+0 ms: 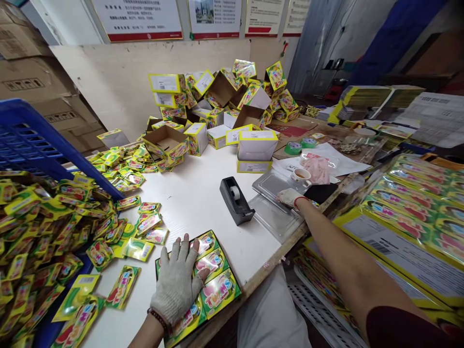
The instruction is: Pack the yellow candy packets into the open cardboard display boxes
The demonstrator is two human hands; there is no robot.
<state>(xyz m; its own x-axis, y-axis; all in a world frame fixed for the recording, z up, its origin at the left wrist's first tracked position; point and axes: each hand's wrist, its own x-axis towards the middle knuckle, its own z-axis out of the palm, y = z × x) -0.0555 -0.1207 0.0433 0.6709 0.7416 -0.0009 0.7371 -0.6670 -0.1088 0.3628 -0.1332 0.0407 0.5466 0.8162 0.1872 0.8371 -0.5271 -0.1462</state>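
My left hand, in a pale knitted glove, lies flat with fingers spread on a filled display box. Green and yellow packs marked "TWINS" stand in rows inside this box at the table's front edge. Over to the right, my gloved right hand grips the edge of a clear plastic cover from a small stack. Part of its fingers is hidden from me. Another clear plastic cover lies just below. Between the hands stands a black tape dispenser with a roll in it.
At left, a blue crate overflows with candy packs, some spilled on the table. Empty display boxes are heaped at the back. A cup of brown drink stands beside the covers. Wrapped full boxes are stacked at right.
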